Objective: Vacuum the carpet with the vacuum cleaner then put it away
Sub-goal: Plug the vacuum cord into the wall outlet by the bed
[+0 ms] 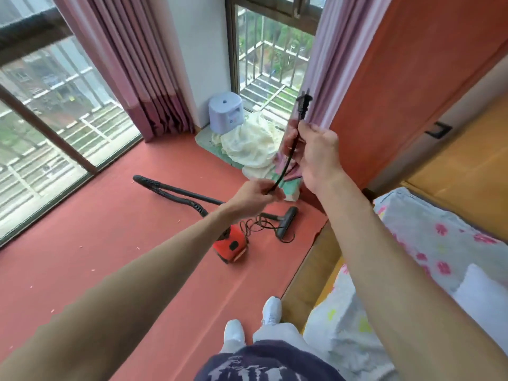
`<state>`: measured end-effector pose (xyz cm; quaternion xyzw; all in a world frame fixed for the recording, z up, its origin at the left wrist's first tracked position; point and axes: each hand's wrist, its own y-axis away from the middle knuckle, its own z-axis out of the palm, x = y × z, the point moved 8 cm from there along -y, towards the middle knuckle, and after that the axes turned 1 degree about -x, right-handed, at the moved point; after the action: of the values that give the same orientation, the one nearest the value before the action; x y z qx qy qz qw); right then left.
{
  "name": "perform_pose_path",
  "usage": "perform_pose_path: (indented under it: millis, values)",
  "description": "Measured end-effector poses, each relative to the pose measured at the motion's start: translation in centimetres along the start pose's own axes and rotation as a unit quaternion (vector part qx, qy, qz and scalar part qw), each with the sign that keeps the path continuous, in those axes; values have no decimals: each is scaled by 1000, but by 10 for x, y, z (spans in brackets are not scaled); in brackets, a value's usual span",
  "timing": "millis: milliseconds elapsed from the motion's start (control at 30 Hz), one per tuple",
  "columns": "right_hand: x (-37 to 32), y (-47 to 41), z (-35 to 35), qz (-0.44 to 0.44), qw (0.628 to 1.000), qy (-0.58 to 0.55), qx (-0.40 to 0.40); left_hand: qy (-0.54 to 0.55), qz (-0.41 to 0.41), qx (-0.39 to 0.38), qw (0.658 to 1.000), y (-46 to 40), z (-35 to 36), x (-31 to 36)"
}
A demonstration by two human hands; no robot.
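The vacuum cleaner (230,244) is a small canister type with a glossy red-orange body and black trim, lying on the red carpet (115,237) just below the middle of the view. A black ribbed hose (167,194) loops out from it toward 10 o'clock and doubles back into a straight black wand ending in a T-shaped floor nozzle (286,221) at about 3 o'clock from the body. A loose tangle of thin black power cord (284,163) lies between body and nozzle, and one stretch rises to the hands. The left hand (254,195) has its fingers curled round the cord low down; the right hand (316,158), higher at 1 o'clock from it, pinches the cord just under the black two-pin plug (303,103), which points upward. At 12 o'clock from the vacuum, a pale lilac plastic stool (225,112) stands in the corner by the window, next to a heap of cream fabric (250,144). A bed (439,243) with flowered bedding lies at 3 o'clock.
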<state>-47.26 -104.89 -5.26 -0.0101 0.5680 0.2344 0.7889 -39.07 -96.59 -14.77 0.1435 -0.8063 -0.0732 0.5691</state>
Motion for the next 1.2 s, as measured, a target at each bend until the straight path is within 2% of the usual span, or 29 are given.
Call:
perform_pose_path:
  millis: [67,267,367,533,667,733,800,900,1000,1067,1200]
  values:
    - [-47,6,-6,-49,999,-14,10,-64,48,15,997,-8,0,26]
    - [-150,17,-50,-164,981,-85,59,-130,207,76,967,-31,2,129]
    - [-182,8,-88,-176,976,-47,118,-107,212,35,971,-40,28,168]
    - [-218,-6,-147,-214,946,134,206,-200,237,-28,950,-65,98,214]
    - [-262,-13,-172,-305,908,199,205,-191,211,24,958,-118,125,253]
    - [-287,-14,-186,-340,896,196,206,-185,210,72,957,-143,132,276]
    - [-301,-19,-206,-358,890,179,218,-181,201,74,960,-165,144,290]
    - [-298,-41,-240,-343,897,159,228,-160,168,10,973,-193,171,291]
    - [-275,-68,-284,-286,909,129,272,-118,125,-51,984,-225,194,280]
    - [-252,-86,-319,-227,910,114,329,-83,83,-119,986,-246,212,269]
    - [-202,-119,-375,-77,915,22,396,-80,53,-257,962,-276,244,262]
